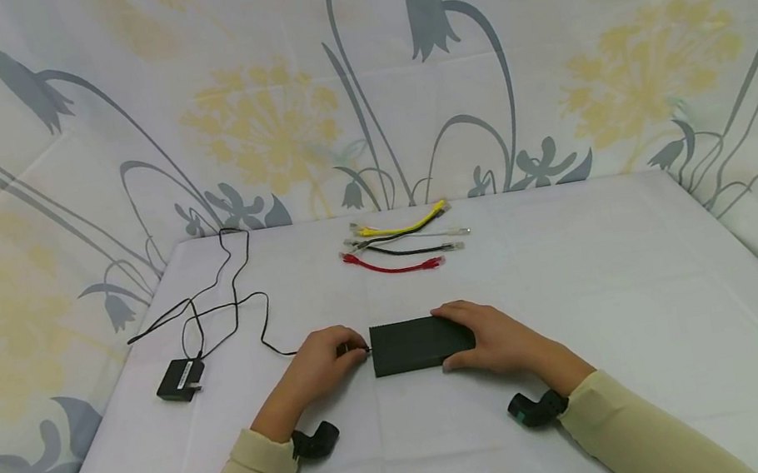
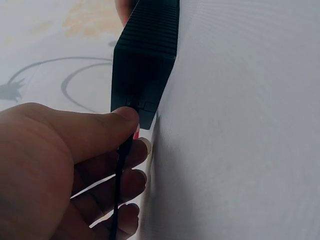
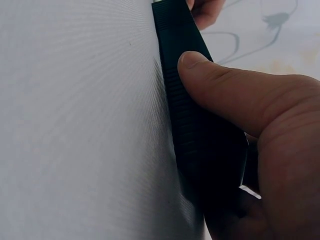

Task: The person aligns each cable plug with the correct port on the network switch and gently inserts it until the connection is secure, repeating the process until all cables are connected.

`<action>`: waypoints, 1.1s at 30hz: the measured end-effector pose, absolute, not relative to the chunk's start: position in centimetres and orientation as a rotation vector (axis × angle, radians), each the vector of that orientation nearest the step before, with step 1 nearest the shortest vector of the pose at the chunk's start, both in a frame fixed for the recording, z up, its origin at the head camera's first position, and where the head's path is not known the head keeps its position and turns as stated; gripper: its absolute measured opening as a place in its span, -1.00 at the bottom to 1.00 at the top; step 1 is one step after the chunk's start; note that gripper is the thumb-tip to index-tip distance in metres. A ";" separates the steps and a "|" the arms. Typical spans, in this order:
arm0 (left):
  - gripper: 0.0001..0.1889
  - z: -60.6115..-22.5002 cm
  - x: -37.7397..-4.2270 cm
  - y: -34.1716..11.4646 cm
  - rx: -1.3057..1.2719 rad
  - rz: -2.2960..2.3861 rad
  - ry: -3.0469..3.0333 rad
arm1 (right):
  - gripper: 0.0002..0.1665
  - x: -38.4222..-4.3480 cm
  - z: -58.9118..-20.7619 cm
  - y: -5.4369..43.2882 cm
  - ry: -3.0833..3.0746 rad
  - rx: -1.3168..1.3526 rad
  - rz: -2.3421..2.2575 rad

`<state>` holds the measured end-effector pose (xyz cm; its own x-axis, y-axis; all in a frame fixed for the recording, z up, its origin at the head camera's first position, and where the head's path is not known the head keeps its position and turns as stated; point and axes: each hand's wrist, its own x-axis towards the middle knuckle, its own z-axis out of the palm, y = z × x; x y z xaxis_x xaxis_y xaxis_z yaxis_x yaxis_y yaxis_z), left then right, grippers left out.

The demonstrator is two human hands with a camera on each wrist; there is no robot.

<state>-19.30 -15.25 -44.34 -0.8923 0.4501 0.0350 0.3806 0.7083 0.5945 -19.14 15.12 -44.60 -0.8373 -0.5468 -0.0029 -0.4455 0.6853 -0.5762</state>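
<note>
Centre of the frame, left hand [image 1: 321, 362] pinching the black cable [image 2: 116, 190] at the left end of the black box [image 1: 406, 346], right hand [image 1: 496, 337] gripping its right end

Box [image 1: 409, 346] of matt, ridged plastic

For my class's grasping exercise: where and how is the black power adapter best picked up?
Probably grip the power adapter by its boxy body, coming from the left: its prongs stick out rightward and its cord leaves the far-right corner.
</note>
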 end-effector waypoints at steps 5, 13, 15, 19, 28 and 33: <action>-0.91 -44.4 -19.3 -15.1 0.676 0.942 2.814 | -0.06 -19.2 -44.7 15.1 2.725 -0.810 -0.865; -0.93 -44.4 -19.2 -14.9 0.656 0.955 2.838 | -0.06 -19.2 -44.8 15.1 2.726 -0.802 -0.859; -0.93 -44.5 -19.2 -14.9 0.652 0.963 2.835 | -0.06 -19.2 -44.8 15.1 2.726 -0.813 -0.858; -0.92 -44.6 -19.1 -14.8 0.640 0.977 2.829 | -0.06 -19.2 -44.8 15.1 2.729 -0.813 -0.854; -0.90 -44.5 -19.1 -14.8 0.637 0.994 2.810 | -0.07 -19.2 -44.8 15.1 2.725 -0.804 -0.847; -0.91 -44.5 -19.0 -14.6 0.636 0.997 2.809 | -0.06 -19.2 -44.9 15.1 2.734 -0.800 -0.836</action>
